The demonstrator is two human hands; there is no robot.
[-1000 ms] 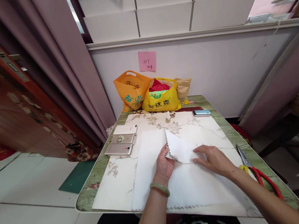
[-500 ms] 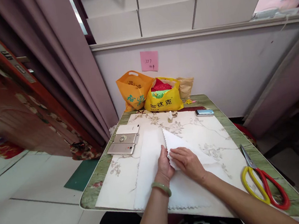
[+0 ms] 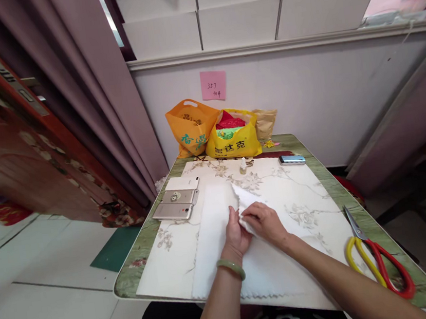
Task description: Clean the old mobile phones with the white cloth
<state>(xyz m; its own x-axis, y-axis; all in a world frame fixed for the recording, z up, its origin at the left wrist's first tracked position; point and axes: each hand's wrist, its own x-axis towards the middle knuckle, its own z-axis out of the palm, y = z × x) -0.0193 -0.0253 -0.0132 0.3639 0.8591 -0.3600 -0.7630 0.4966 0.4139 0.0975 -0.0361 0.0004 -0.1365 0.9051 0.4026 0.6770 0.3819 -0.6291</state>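
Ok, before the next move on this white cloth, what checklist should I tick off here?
1. Both hands on the white cloth: ok, left hand and right hand meet at its folded flap.
2. Pinching or only pressing: cannot tell, contact hidden.
3. Cloth flat on the table: not ok at the flap, rumpled.
4. Scissors clear of hands: ok, at the table's right edge.
5. Phones off the cloth: ok, beside its left edge.
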